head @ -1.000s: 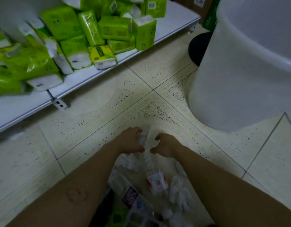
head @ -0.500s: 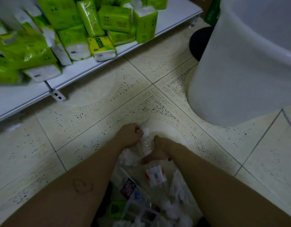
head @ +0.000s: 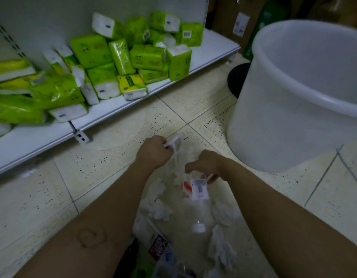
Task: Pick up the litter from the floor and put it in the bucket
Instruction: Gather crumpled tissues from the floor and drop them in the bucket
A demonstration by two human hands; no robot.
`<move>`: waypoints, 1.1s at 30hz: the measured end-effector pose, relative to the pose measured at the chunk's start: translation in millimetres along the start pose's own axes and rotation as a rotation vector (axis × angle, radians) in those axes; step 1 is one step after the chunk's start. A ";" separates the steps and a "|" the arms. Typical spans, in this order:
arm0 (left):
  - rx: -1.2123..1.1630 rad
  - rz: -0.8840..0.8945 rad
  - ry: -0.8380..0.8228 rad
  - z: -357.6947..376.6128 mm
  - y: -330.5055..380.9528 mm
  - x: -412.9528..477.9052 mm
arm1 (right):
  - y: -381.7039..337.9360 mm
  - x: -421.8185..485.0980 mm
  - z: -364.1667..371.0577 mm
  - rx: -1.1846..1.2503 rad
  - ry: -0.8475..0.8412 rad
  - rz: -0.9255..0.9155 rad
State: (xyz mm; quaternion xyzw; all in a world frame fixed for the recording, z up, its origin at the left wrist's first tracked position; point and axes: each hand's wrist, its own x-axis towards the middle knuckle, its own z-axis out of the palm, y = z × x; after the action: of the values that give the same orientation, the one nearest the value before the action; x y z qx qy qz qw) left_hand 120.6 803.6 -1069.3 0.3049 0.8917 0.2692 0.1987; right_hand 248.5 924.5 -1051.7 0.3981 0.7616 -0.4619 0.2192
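A pile of litter (head: 185,221) lies on the tiled floor between my forearms: crumpled white tissues, a clear plastic bottle (head: 195,205) with a red-and-white label and white cap, and printed wrappers. My left hand (head: 153,152) is closed on a clear plastic piece and some tissue (head: 186,149) at the far end of the pile. My right hand (head: 206,164) pinches litter just above the bottle's label; what exactly it holds is partly hidden. The big white bucket (head: 290,117) stands on the floor to the right, its mouth facing up.
A low white shelf (head: 113,111) runs along the left, stacked with green and yellow tissue packs (head: 121,57). A black round object (head: 237,79) sits behind the bucket. Brown cartons stand at the back right.
Both hands have lifted slightly and moved apart, drawing tissue and clear plastic up from the pile. The view has tilted up, showing more of the shelf and the bucket's rim.
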 end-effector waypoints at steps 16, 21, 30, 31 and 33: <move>-0.230 0.351 0.490 -136.1 169.6 31.1 | -121.7 -115.4 -197.7 0.155 0.737 -0.529; -0.280 0.441 0.500 -136.2 207.8 28.9 | -114.9 -157.9 -246.4 0.291 1.037 -0.623; -0.152 0.518 0.520 -104.4 239.0 14.9 | -57.4 -160.7 -294.1 0.160 1.125 -0.464; -0.152 0.529 0.517 -101.1 244.4 14.4 | -50.2 -156.3 -294.8 0.135 1.091 -0.411; -0.131 0.554 0.512 -94.4 257.4 14.4 | -35.3 -144.3 -294.2 0.086 0.999 -0.276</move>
State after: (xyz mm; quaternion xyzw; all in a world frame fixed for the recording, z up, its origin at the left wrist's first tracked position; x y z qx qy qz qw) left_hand 173.5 951.3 -844.0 0.4437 0.7772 0.4366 -0.0916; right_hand 314.7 1115.5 -791.4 0.4744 0.7992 -0.2709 -0.2506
